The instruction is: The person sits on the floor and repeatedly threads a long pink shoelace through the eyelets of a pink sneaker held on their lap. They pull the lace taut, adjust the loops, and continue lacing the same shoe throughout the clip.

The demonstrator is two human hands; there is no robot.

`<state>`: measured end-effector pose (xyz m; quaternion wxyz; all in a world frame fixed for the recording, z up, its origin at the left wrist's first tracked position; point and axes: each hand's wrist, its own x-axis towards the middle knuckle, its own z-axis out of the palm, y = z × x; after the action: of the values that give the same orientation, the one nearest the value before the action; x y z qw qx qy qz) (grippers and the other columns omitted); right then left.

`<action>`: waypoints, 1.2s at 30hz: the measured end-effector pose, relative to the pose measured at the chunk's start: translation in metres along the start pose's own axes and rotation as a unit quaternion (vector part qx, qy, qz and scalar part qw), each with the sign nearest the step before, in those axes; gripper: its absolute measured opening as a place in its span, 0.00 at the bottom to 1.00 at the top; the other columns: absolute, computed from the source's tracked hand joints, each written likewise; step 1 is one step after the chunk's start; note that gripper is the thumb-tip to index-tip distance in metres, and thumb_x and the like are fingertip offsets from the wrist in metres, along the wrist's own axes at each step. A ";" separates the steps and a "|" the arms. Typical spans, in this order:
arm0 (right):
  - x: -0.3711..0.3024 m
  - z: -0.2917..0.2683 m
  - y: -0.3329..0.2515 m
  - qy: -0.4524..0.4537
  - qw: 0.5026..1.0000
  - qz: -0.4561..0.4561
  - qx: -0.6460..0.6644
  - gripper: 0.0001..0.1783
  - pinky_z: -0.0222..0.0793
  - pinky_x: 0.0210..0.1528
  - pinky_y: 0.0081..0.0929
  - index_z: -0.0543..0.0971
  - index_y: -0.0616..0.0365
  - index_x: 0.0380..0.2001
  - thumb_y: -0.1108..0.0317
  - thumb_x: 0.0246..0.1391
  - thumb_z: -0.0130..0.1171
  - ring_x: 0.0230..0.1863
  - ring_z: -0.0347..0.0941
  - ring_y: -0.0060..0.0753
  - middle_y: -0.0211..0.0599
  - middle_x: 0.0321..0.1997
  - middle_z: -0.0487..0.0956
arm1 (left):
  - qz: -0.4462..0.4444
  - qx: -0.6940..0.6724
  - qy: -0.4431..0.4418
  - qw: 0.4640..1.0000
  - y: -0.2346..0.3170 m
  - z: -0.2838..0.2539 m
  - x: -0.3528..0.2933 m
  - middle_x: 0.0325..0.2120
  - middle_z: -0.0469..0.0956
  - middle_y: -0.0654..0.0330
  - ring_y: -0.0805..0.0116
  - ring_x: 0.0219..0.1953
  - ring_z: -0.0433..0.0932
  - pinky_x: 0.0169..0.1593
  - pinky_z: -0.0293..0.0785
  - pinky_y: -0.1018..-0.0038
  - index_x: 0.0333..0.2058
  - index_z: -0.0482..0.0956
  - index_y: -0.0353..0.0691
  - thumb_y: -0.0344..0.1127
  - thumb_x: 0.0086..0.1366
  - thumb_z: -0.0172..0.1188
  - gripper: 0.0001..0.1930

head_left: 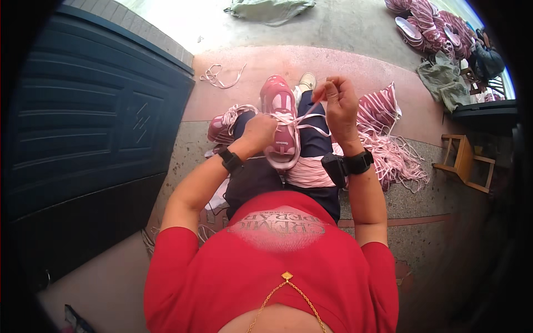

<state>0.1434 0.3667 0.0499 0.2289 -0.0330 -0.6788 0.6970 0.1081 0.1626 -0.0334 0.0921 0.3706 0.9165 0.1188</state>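
Note:
A pink sneaker (284, 139) rests across my lap, its toe pointing away from me. My left hand (260, 133) is closed at the sneaker's left side, by the lace rows; its fingertips are partly hidden. Raised to the right of the sneaker, my right hand (340, 102) pinches a pale pink shoelace (317, 104) that runs up from the eyelets. Another stretch of lace loops loosely below that hand. A bundle of pink laces (311, 173) lies over my thigh beneath the right wrist.
More pink shoe pieces with laces (222, 126) sit left of my leg. To the right, a heap of laces (395, 161) spreads over the floor near a small wooden stool (463, 161). One loose lace (219, 77) lies ahead. A dark blue door (100, 105) stands on the left.

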 end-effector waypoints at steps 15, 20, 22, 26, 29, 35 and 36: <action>-0.070 0.003 0.097 -0.189 0.947 0.130 -0.227 0.20 0.72 0.41 0.35 0.73 0.63 0.41 0.64 0.46 0.62 0.38 0.77 0.47 0.50 0.35 0.79 | -0.036 -0.090 -0.161 0.982 -0.015 -0.009 0.022 0.25 0.78 0.48 0.49 0.30 0.78 0.34 0.73 0.60 0.25 0.79 0.38 0.38 0.53 0.55 0.10; -0.073 0.002 0.102 -0.207 0.940 0.146 -0.229 0.20 0.71 0.45 0.31 0.73 0.64 0.44 0.68 0.47 0.61 0.42 0.77 0.42 0.48 0.38 0.79 | -0.080 -0.204 -0.143 0.965 -0.019 -0.003 0.015 0.24 0.78 0.47 0.50 0.31 0.78 0.36 0.73 0.61 0.25 0.80 0.38 0.38 0.52 0.54 0.10; -0.076 0.004 0.107 -0.198 0.944 0.135 -0.225 0.19 0.71 0.45 0.31 0.73 0.63 0.44 0.70 0.47 0.60 0.42 0.77 0.42 0.48 0.38 0.79 | -0.097 -0.151 -0.117 0.977 -0.012 -0.002 0.013 0.24 0.78 0.47 0.50 0.31 0.79 0.36 0.73 0.60 0.25 0.80 0.38 0.37 0.52 0.54 0.10; -0.079 0.005 0.111 -0.179 0.950 0.131 -0.222 0.19 0.71 0.45 0.31 0.73 0.64 0.44 0.71 0.47 0.60 0.42 0.77 0.42 0.48 0.38 0.79 | -0.109 -0.091 -0.118 0.983 -0.002 -0.004 0.016 0.25 0.78 0.45 0.49 0.33 0.79 0.37 0.72 0.58 0.27 0.80 0.39 0.36 0.51 0.53 0.10; -0.079 0.006 0.109 -0.177 0.951 0.124 -0.220 0.19 0.71 0.45 0.31 0.73 0.64 0.44 0.71 0.47 0.60 0.42 0.77 0.42 0.48 0.38 0.79 | -0.107 -0.117 -0.133 0.978 -0.010 0.008 0.020 0.21 0.79 0.51 0.58 0.26 0.79 0.32 0.73 0.65 0.26 0.80 0.39 0.34 0.52 0.54 0.08; -0.077 0.004 0.109 -0.172 0.952 0.125 -0.220 0.20 0.71 0.45 0.31 0.73 0.63 0.44 0.71 0.46 0.61 0.42 0.77 0.42 0.47 0.38 0.79 | -0.185 -0.501 -0.195 0.822 -0.020 0.014 0.016 0.17 0.72 0.70 0.81 0.21 0.69 0.25 0.65 0.82 0.23 0.77 0.37 0.29 0.54 0.56 0.04; -0.076 0.004 0.109 -0.178 0.951 0.125 -0.219 0.20 0.71 0.45 0.31 0.73 0.63 0.44 0.71 0.46 0.61 0.42 0.77 0.42 0.47 0.38 0.79 | -0.178 -0.501 -0.189 0.825 -0.020 0.015 0.015 0.17 0.72 0.69 0.80 0.20 0.69 0.25 0.66 0.82 0.23 0.78 0.37 0.29 0.54 0.55 0.04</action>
<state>0.1801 0.3378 -0.0750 0.0025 -0.0425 -0.8349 0.5488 0.0882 0.1613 -0.0544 0.4562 0.1192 0.7455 0.4711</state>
